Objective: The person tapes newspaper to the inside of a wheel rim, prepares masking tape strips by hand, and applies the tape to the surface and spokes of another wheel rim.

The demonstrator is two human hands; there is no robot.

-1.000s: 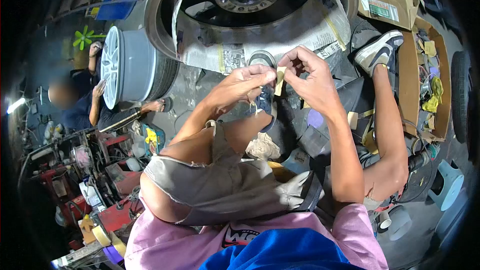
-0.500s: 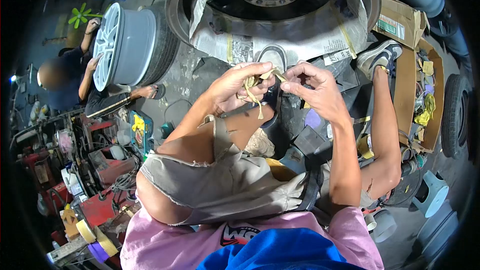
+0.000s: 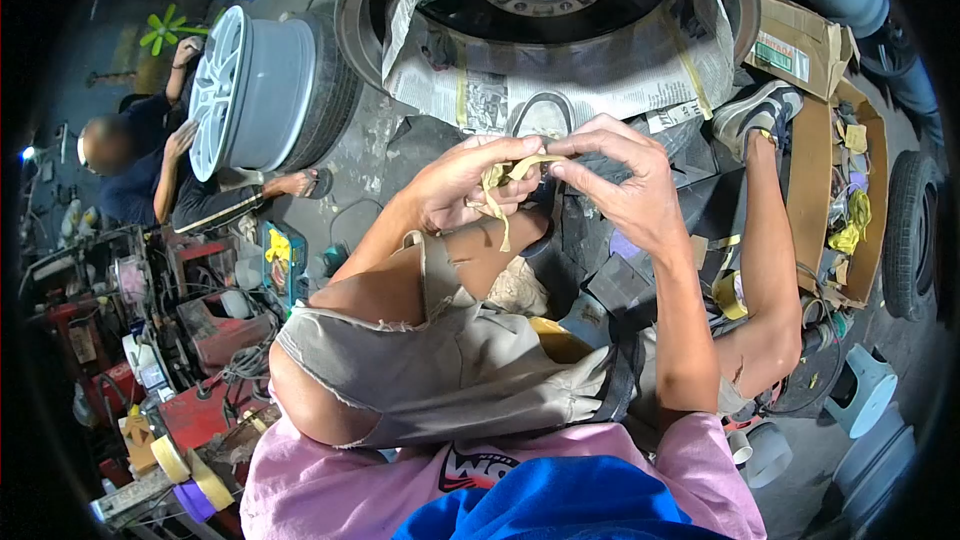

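Observation:
A crumpled strip of yellowish masking tape (image 3: pixel 494 190) is bunched in my left hand (image 3: pixel 470 180), with one loose tail hanging down. My right hand (image 3: pixel 620 175) pinches the far end of the strip between thumb and fingers, so a short length spans the two hands. Both hands are above my lap, just short of a large wheel rim (image 3: pixel 742 30). Newspaper sheets (image 3: pixel 560 90), edged with strips of tape, line the lower inside of that rim.
At the left a co-worker (image 3: pixel 135 165) holds a silver wheel (image 3: pixel 270 85) beside a tire. A cardboard box (image 3: pixel 875 140) of scraps stands at right, near a blue stool (image 3: pixel 862 390). Tools and red machines (image 3: pixel 215 410) crowd the lower left; tape rolls (image 3: pixel 200 475) lie there.
My right hand has shifted slightly left and up, closer to my left hand. The hanging tail of tape has swung left. The co-worker's lower hand has moved a little along the silver wheel.

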